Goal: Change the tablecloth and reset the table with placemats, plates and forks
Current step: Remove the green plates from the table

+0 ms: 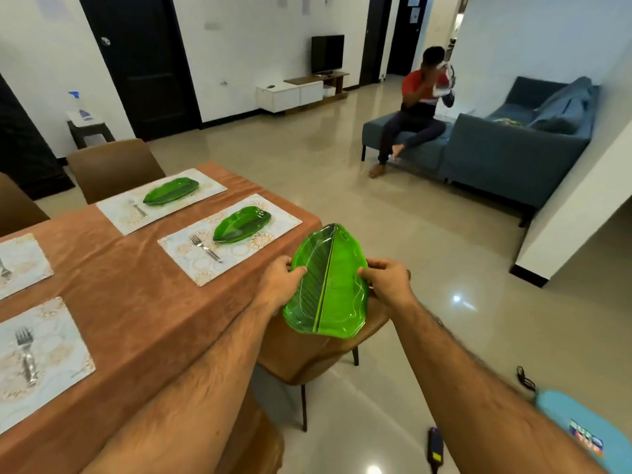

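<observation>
I hold a green leaf-shaped plate (328,285), perhaps a small stack, over a brown chair beside the table. My left hand (278,283) grips its left edge and my right hand (386,280) grips its right edge. A brown tablecloth (136,295) covers the table. Two far placemats (191,258) (116,213) each carry a green leaf plate (241,224) (171,191) and a fork (205,248) (137,206). A near placemat (51,343) bears only a fork (26,354). Another placemat (24,261) at the left edge shows a fork tip.
The brown chair (307,357) stands under the plate at the table's right side; two more chairs (113,165) are at the far side. A person sits on a blue sofa (513,148) across the tiled floor. A black device (435,446) and cable lie on the floor near me.
</observation>
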`<action>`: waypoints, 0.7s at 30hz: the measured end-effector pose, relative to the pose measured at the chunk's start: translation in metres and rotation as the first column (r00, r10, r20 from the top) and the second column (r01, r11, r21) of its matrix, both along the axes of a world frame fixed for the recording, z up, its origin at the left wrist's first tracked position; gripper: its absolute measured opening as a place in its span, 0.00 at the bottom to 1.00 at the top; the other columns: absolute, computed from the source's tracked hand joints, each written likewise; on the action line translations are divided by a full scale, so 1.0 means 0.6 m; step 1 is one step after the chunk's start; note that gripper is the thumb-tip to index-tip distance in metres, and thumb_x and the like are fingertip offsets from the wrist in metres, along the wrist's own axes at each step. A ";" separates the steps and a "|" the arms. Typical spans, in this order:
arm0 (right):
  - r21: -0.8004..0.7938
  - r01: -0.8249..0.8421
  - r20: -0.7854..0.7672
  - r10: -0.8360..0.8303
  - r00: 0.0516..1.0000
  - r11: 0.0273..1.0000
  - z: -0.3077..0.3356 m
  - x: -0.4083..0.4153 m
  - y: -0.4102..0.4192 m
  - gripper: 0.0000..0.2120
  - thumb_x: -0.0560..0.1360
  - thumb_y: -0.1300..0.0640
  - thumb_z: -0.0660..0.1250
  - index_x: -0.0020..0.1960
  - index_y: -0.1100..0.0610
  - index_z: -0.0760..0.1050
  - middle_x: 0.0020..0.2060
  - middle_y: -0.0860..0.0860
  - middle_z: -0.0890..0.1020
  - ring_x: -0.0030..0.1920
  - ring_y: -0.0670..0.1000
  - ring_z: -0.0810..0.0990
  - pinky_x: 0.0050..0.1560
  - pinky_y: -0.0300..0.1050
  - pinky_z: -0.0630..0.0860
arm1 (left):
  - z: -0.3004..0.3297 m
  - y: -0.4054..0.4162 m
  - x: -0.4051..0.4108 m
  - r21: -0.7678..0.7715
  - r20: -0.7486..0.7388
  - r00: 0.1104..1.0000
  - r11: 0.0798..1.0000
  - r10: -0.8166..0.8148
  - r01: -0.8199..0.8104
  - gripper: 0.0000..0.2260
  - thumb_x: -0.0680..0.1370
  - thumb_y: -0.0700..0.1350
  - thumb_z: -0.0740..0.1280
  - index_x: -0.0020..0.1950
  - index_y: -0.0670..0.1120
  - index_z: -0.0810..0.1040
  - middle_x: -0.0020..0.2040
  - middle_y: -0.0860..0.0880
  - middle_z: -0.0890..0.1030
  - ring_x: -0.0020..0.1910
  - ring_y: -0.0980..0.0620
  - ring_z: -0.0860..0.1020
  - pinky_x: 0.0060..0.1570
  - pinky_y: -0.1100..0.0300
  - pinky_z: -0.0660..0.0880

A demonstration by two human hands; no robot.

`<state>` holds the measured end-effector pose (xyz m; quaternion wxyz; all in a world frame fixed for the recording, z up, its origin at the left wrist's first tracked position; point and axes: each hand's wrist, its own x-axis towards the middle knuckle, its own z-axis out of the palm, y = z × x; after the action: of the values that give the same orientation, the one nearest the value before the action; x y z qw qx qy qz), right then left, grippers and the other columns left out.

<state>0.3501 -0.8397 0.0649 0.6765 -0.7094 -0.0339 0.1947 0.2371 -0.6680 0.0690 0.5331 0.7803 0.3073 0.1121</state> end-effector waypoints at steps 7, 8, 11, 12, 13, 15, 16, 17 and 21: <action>-0.001 -0.140 -0.015 0.140 0.990 0.990 0.022 0.195 0.013 0.09 0.75 0.71 0.66 0.53 0.63 0.80 0.37 0.54 0.82 0.32 0.49 0.81 0.28 0.41 0.78 | -0.008 0.008 0.176 -0.103 0.035 0.995 0.991 0.090 -0.086 0.07 0.73 0.51 0.68 0.47 0.49 0.76 0.44 0.46 0.85 0.42 0.45 0.85 0.48 0.42 0.81; 0.005 -0.156 -0.015 0.157 0.988 0.988 0.023 0.221 0.016 0.09 0.75 0.71 0.66 0.52 0.62 0.79 0.37 0.54 0.82 0.33 0.50 0.81 0.28 0.41 0.78 | -0.008 0.005 0.199 -0.098 0.040 0.993 0.990 0.108 -0.103 0.05 0.75 0.48 0.68 0.47 0.49 0.76 0.44 0.45 0.85 0.42 0.45 0.84 0.49 0.44 0.81; 0.009 -0.199 -0.026 0.199 0.980 0.980 0.022 0.309 0.022 0.09 0.75 0.71 0.66 0.53 0.64 0.78 0.38 0.55 0.82 0.34 0.51 0.80 0.27 0.40 0.77 | -0.001 -0.016 0.273 -0.073 0.058 0.984 0.983 0.170 -0.166 0.03 0.79 0.43 0.66 0.45 0.47 0.76 0.45 0.44 0.84 0.41 0.46 0.83 0.49 0.47 0.81; 0.003 -0.212 -0.032 0.212 0.977 0.977 0.021 0.338 0.025 0.09 0.75 0.72 0.66 0.54 0.64 0.78 0.38 0.55 0.81 0.34 0.51 0.80 0.27 0.40 0.76 | 0.000 -0.020 0.298 -0.075 0.056 0.979 0.979 0.195 -0.191 0.04 0.79 0.42 0.66 0.44 0.48 0.76 0.44 0.43 0.84 0.42 0.45 0.83 0.49 0.47 0.81; 0.003 -0.236 -0.033 0.236 0.971 0.972 0.020 0.366 0.027 0.09 0.75 0.72 0.66 0.54 0.65 0.78 0.38 0.55 0.81 0.34 0.51 0.80 0.27 0.40 0.76 | 0.002 -0.025 0.320 -0.082 0.052 0.975 0.974 0.217 -0.213 0.05 0.79 0.42 0.66 0.44 0.48 0.76 0.44 0.43 0.84 0.42 0.45 0.83 0.49 0.47 0.81; -0.011 -0.280 -0.035 0.279 0.960 0.960 0.022 0.415 0.034 0.09 0.75 0.71 0.66 0.54 0.65 0.78 0.38 0.55 0.81 0.34 0.51 0.80 0.28 0.41 0.77 | -0.005 -0.027 0.359 -0.075 0.043 0.965 0.964 0.260 -0.256 0.04 0.78 0.43 0.66 0.43 0.49 0.76 0.45 0.43 0.84 0.42 0.45 0.83 0.49 0.46 0.81; -0.018 -0.297 -0.036 0.296 0.955 0.955 0.021 0.443 0.038 0.09 0.75 0.71 0.66 0.54 0.65 0.79 0.38 0.56 0.82 0.34 0.51 0.80 0.29 0.42 0.77 | -0.008 -0.026 0.380 -0.065 0.035 0.958 0.957 0.286 -0.284 0.03 0.78 0.44 0.67 0.44 0.49 0.76 0.44 0.44 0.84 0.43 0.45 0.83 0.49 0.45 0.81; -0.019 -0.319 -0.039 0.318 0.947 0.948 0.018 0.468 0.045 0.10 0.75 0.71 0.67 0.55 0.65 0.79 0.39 0.56 0.82 0.35 0.52 0.80 0.31 0.43 0.77 | -0.012 -0.022 0.400 -0.054 0.023 0.950 0.950 0.310 -0.309 0.03 0.77 0.45 0.67 0.44 0.49 0.76 0.44 0.44 0.84 0.43 0.45 0.84 0.49 0.44 0.81; -0.022 -0.410 -0.045 0.409 0.911 0.912 0.006 0.557 0.089 0.09 0.75 0.71 0.67 0.54 0.65 0.79 0.38 0.55 0.82 0.34 0.51 0.80 0.31 0.42 0.78 | -0.042 0.017 0.472 -0.001 -0.029 0.925 0.926 0.378 -0.378 0.09 0.73 0.51 0.68 0.46 0.47 0.77 0.43 0.45 0.83 0.43 0.45 0.83 0.48 0.44 0.80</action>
<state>0.6843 -0.7863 0.0687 0.6100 -0.6930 -0.1653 0.3468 0.5201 -0.6579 0.0437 0.4996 0.7062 0.4597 0.2007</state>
